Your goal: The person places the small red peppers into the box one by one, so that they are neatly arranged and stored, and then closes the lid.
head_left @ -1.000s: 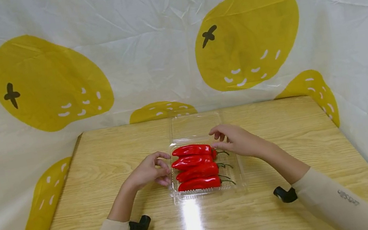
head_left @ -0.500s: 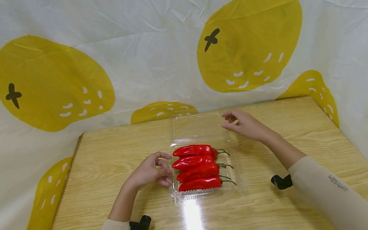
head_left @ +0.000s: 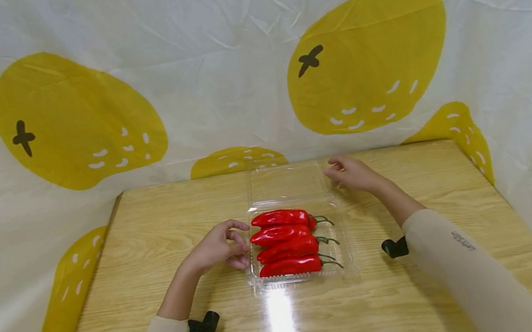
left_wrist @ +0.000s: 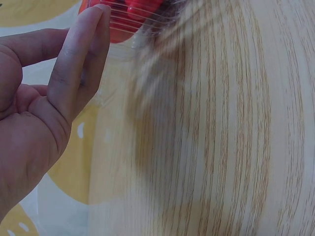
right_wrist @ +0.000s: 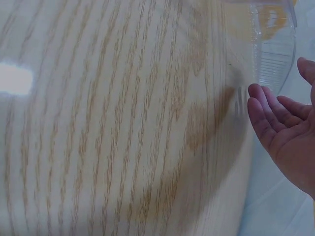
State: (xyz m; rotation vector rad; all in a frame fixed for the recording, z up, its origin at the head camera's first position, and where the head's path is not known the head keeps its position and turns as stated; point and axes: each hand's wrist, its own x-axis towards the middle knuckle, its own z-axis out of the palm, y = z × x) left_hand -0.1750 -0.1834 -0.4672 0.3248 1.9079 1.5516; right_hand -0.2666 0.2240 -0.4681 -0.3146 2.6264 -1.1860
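Observation:
A clear plastic clamshell box [head_left: 345,247] lies on the table with its lid [head_left: 286,183] folded back toward the far edge. Several glossy red peppers [head_left: 288,249] with green stems lie side by side in its base. At the base's left side is my left hand [head_left: 219,248], fingers bent slightly and fingertips at the clear wall; in the left wrist view, the fingers [left_wrist: 81,54] stand in front of the ribbed side. My right hand [head_left: 353,173] is beside the lid's right edge. Its fingers [right_wrist: 266,118] are loosely extended, thumb apart, holding nothing.
The wooden table [head_left: 167,213] reaches back to a white cloth [head_left: 221,91] printed with yellow fruit shapes. A bright light reflection lies on the wood in front of the box. Black wrist mounts [head_left: 204,324] sit on both forearms.
My right hand has moved from above the pepper stems, back and to the right, to the lid's right edge. My left hand has stayed at the box's left side.

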